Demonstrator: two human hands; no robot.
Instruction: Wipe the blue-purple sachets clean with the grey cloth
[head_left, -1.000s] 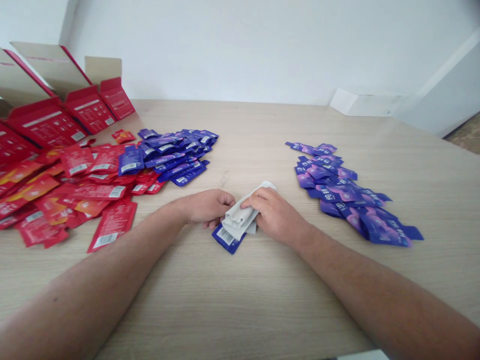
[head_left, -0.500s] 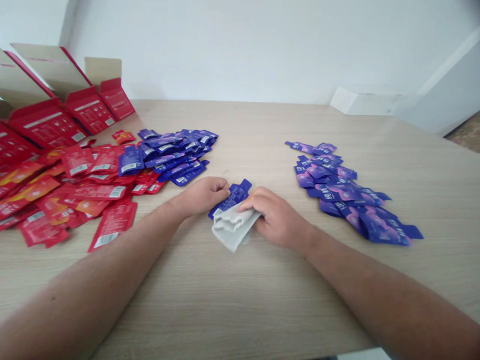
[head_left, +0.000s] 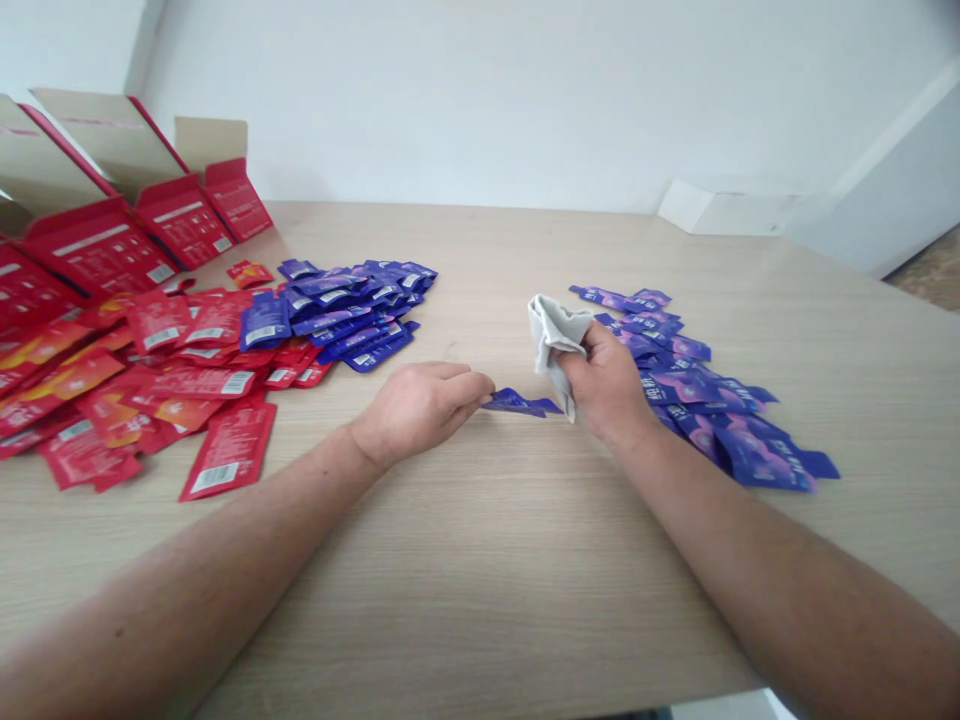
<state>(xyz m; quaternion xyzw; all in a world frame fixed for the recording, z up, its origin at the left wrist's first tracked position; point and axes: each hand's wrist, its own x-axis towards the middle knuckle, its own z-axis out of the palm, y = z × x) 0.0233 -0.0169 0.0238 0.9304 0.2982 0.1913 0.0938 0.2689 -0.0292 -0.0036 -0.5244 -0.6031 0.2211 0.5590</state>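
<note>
On the wooden table (head_left: 480,590) lay piles of red sachets (head_left: 202,380) and blue sachets (head_left: 712,420). The right hand (head_left: 604,375) gripped a grey cloth (head_left: 553,340) tightly. The left hand (head_left: 420,410) had its fingers together at 1 blue sachet (head_left: 521,403) between the hands; whether its grip clamped that sachet could not be told.

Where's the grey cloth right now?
In the head view, the grey cloth is held in the right hand, right beside the loose blue sachet and just left of the pile of purple sachets.
</note>
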